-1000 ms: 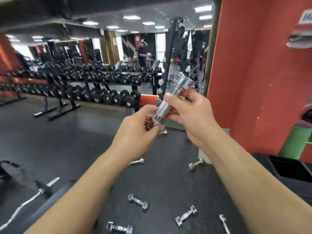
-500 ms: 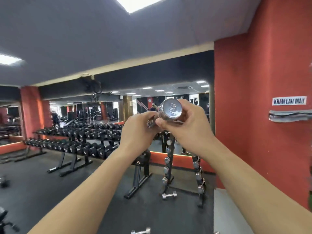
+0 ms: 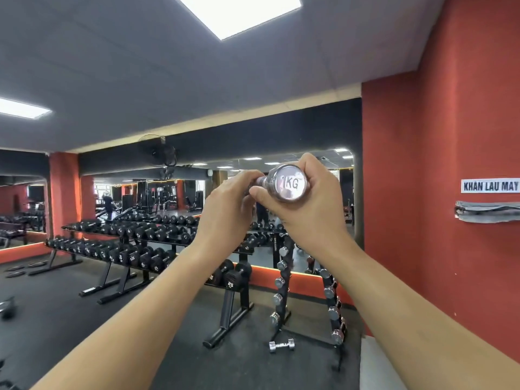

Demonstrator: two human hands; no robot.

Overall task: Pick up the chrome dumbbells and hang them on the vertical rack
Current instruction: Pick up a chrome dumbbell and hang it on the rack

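Chrome fills the middle of the view: one chrome dumbbell (image 3: pixel 289 183) is held up in front of the face, end-on, so that its round near face points at the camera and the mark "1KG" reads plainly. The right grip (image 3: pixel 312 209) is clenched round that near head, fingers over the top and thumb across the lower left. The left grip (image 3: pixel 225 204) pinches the bar just behind the head, fingertips curled onto it. Both are grasping the same piece and neither is released.

A second ago the gaze was down at the floor (image 3: pixel 84 319), where other chrome pieces lay about, and the dumbbell sat slantwise at chest height with its knurled bar showing. Since then the head has come up, the dumbbell has been raised and turned, and its stamped end now faces the eye. The vertical rack (image 3: pixel 284 274) has come into full view too: it stands below and beyond the hands, near the red wall, with chrome heads already hanging down both uprights.

My reading is that the lift is done for this piece and the weight is being checked, most likely to choose the right slot. The hanging itself is not yet begun, since the dumbbell is well apart from the rack and above it. A loose dumbbell (image 3: pixel 281 346) lies on the floor at the rack's foot, so more work remains after this one. The long black rack (image 3: pixel 140 249) to the left plays no part
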